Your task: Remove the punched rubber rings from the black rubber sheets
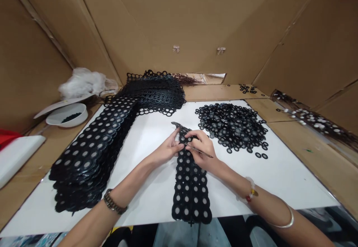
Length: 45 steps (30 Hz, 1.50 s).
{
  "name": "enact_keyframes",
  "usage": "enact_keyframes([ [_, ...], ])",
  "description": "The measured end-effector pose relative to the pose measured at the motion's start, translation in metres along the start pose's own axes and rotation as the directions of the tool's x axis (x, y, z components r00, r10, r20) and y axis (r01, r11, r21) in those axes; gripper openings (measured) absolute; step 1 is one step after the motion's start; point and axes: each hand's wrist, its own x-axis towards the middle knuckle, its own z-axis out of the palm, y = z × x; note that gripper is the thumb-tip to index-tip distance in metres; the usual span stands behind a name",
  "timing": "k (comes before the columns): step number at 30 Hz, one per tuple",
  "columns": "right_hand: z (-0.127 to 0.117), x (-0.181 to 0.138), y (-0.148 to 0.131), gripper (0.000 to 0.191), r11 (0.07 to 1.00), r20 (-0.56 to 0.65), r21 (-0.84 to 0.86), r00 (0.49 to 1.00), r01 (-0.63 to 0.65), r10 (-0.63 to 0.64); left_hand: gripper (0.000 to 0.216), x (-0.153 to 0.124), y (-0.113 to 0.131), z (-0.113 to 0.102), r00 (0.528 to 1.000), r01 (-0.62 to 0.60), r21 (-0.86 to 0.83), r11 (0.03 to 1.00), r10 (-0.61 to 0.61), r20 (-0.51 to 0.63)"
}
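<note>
A strip of joined black rings [192, 193] runs up the white board from its front edge, white showing through the holes. Gripping the strip's left side near its far end is my left hand [170, 146], thumb and fingers closed on it. My right hand [203, 150] pinches a thin, dark, pointed tool [201, 151], possibly a crochet hook, at the strip's right side. The tool's tip is hidden by the fingers. Beyond both hands, the strip's twisted end [179, 124] lifts off the board. A heap of loose black rings [232, 125] lies to the right.
At the left lies a tall stack of ring strips [92, 146], with more ring netting [156, 92] behind it. A white bowl [67, 116] holds small dark bits, near a clear plastic bag [84, 83]. Cardboard walls [195, 19] enclose the white board [274, 176].
</note>
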Motion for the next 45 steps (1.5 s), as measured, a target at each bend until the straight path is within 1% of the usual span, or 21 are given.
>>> enact_keyframes([
  [3,0.003,-0.002,0.002,0.018,0.998,0.039,-0.055,0.999,0.033,-0.031,0.102,0.001,-0.002,0.0,0.999,-0.004,0.026,1.0,0.005,-0.044],
  [7,0.004,-0.004,0.006,0.017,0.98,0.058,-0.184,0.996,0.08,-0.07,0.1,-0.001,0.001,0.003,0.999,-0.031,0.077,0.997,0.033,-0.023],
  [8,0.004,-0.004,0.006,0.017,0.971,0.063,-0.221,0.995,0.09,-0.078,0.098,-0.002,0.002,0.005,0.999,-0.052,0.112,0.992,0.053,-0.011],
  [10,0.005,-0.004,0.004,0.018,0.946,0.079,-0.303,0.992,0.113,-0.094,0.092,-0.005,0.004,0.008,0.995,-0.103,0.239,0.965,0.104,0.008],
  [13,0.006,-0.003,0.001,0.02,0.897,0.11,-0.417,0.988,0.147,-0.11,0.081,-0.009,0.005,0.011,0.986,-0.162,0.442,0.882,0.164,0.034],
  [15,0.007,-0.002,0.0,0.021,0.886,0.128,-0.44,0.987,0.148,-0.101,0.077,-0.01,0.006,0.012,0.983,-0.172,0.498,0.85,0.177,0.038],
  [17,0.008,-0.002,0.001,0.021,0.912,0.138,-0.389,0.987,0.127,-0.079,0.078,-0.009,0.006,0.013,0.984,-0.161,0.521,0.838,0.175,0.023],
  [19,0.007,-0.002,0.004,0.02,0.97,0.104,-0.231,0.993,0.078,-0.055,0.08,-0.009,0.007,0.014,0.986,-0.144,0.525,0.839,0.169,0.0],
  [20,0.006,-0.001,0.005,0.02,0.992,0.061,-0.126,0.998,0.033,-0.025,0.081,-0.008,0.007,0.014,0.986,-0.142,0.519,0.843,0.169,-0.005],
  [22,0.003,0.001,0.007,0.019,0.995,-0.058,0.063,0.995,-0.082,0.085,0.079,-0.009,0.008,0.015,0.986,-0.141,0.513,0.846,0.166,-0.002],
  [24,-0.001,0.004,0.007,0.017,0.97,-0.151,0.154,0.966,-0.187,0.21,0.076,-0.009,0.009,0.016,0.988,-0.133,0.506,0.852,0.156,-0.003],
  [25,-0.004,0.005,0.007,0.017,0.962,-0.164,0.171,0.956,-0.214,0.242,0.077,-0.01,0.01,0.016,0.988,-0.126,0.49,0.863,0.151,-0.013],
  [26,-0.006,0.006,0.007,0.017,0.959,-0.158,0.18,0.956,-0.217,0.246,0.078,-0.01,0.011,0.016,0.989,-0.118,0.459,0.88,0.145,-0.024],
  [29,-0.008,0.006,0.005,0.02,0.978,-0.096,0.164,0.984,-0.131,0.148,0.086,-0.009,0.013,0.016,0.988,-0.113,0.319,0.941,0.139,-0.06],
  [31,-0.009,0.004,0.005,0.021,0.991,-0.072,0.115,0.994,-0.074,0.083,0.09,-0.008,0.014,0.016,0.986,-0.125,0.239,0.963,0.147,-0.078],
  [35,-0.008,0.002,0.006,0.019,0.999,-0.045,0.013,0.998,-0.036,0.037,0.095,-0.007,0.016,0.018,0.983,-0.151,0.141,0.978,0.164,-0.081],
  [37,-0.008,0.001,0.006,0.019,0.999,-0.041,-0.036,0.999,-0.024,0.022,0.094,-0.008,0.016,0.019,0.983,-0.154,0.15,0.977,0.166,-0.077],
  [40,-0.006,0.0,0.007,0.02,0.992,-0.023,-0.124,1.0,-0.014,0.011,0.088,-0.01,0.015,0.019,0.985,-0.147,0.238,0.96,0.165,-0.057],
  [42,-0.004,-0.001,0.007,0.021,0.981,-0.006,-0.195,1.0,-0.02,0.019,0.085,-0.011,0.015,0.018,0.988,-0.142,0.288,0.947,0.153,-0.015],
  [45,-0.002,-0.004,0.006,0.022,0.962,0.037,-0.273,0.999,-0.008,0.019,0.081,-0.013,0.015,0.017,0.988,-0.155,0.302,0.941,0.148,0.046],
])
